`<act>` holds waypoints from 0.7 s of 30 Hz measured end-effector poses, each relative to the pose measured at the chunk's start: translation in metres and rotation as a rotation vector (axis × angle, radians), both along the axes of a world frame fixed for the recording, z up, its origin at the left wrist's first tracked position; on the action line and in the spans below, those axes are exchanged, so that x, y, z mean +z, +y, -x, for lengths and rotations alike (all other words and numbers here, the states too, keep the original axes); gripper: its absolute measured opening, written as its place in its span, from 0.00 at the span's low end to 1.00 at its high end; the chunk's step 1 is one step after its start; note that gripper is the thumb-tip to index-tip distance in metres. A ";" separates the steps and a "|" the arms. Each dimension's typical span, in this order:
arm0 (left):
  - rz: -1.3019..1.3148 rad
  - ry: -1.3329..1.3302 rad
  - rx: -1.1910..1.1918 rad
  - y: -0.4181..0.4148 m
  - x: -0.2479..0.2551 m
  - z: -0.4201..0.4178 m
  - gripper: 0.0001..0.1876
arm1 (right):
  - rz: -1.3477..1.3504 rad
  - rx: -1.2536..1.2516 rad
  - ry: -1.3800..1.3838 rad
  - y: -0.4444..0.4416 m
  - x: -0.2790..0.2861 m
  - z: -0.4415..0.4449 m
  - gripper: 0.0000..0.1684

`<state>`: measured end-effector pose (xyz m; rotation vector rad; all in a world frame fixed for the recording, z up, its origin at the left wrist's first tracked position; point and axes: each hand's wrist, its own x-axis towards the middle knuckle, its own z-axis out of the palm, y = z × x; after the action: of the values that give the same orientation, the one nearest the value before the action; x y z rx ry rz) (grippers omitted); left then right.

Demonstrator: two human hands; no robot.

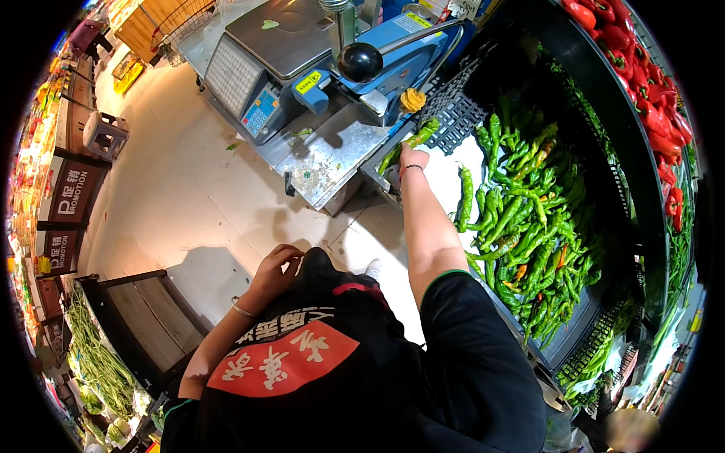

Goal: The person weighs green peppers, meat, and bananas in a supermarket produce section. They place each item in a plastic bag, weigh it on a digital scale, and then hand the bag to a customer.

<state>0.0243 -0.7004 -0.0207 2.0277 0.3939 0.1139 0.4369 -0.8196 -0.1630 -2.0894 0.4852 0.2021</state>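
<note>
My right hand is stretched out to the near corner of the produce bin, closed around long green chili peppers beside the metal counter's edge. A large heap of green peppers, some orange or red, lies in the bin to the right of my arm. One pepper lies apart on the pale bin floor. My left hand is held before my shirt, its fingers curled near the black cloth; whether it holds anything is unclear.
A weighing scale and a blue tape-sealing machine with a black knob stand on the metal counter. Black plastic grating borders the bin. Red peppers fill an upper shelf; a stool stands far left.
</note>
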 end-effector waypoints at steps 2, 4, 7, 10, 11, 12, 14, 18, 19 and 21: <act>0.001 0.007 0.017 0.001 -0.002 0.001 0.08 | -0.120 -0.005 0.008 -0.005 -0.005 0.002 0.23; 0.004 0.012 0.025 -0.001 -0.001 -0.001 0.07 | -0.315 -0.107 -0.007 -0.008 -0.003 0.007 0.22; 0.004 0.015 0.010 -0.010 0.003 -0.013 0.07 | -0.527 -0.205 -0.153 -0.012 0.018 0.026 0.17; -0.010 -0.006 -0.041 -0.018 0.004 -0.028 0.08 | -0.672 -0.156 -0.333 -0.032 0.045 0.046 0.14; -0.013 -0.026 -0.059 -0.020 0.001 -0.033 0.08 | -0.770 -0.123 -0.349 -0.040 0.052 0.051 0.13; -0.014 -0.041 -0.071 -0.024 -0.001 -0.036 0.08 | -0.866 -0.084 -0.359 -0.042 0.079 0.065 0.12; -0.019 -0.021 -0.092 -0.031 0.002 -0.044 0.08 | -0.973 -0.021 -0.361 -0.055 0.126 0.087 0.11; -0.001 -0.018 -0.140 -0.042 0.005 -0.059 0.08 | -1.009 0.108 -0.375 -0.084 0.182 0.117 0.10; 0.001 -0.017 -0.147 -0.044 0.005 -0.062 0.08 | -1.010 0.138 -0.388 -0.090 0.192 0.121 0.10; 0.005 -0.017 -0.159 -0.049 0.005 -0.067 0.08 | -1.029 0.176 -0.427 -0.100 0.206 0.124 0.10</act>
<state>0.0917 -0.7498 -0.0152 2.0435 0.2205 0.0320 0.3126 -0.9196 0.0431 -1.1041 -0.0838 0.0695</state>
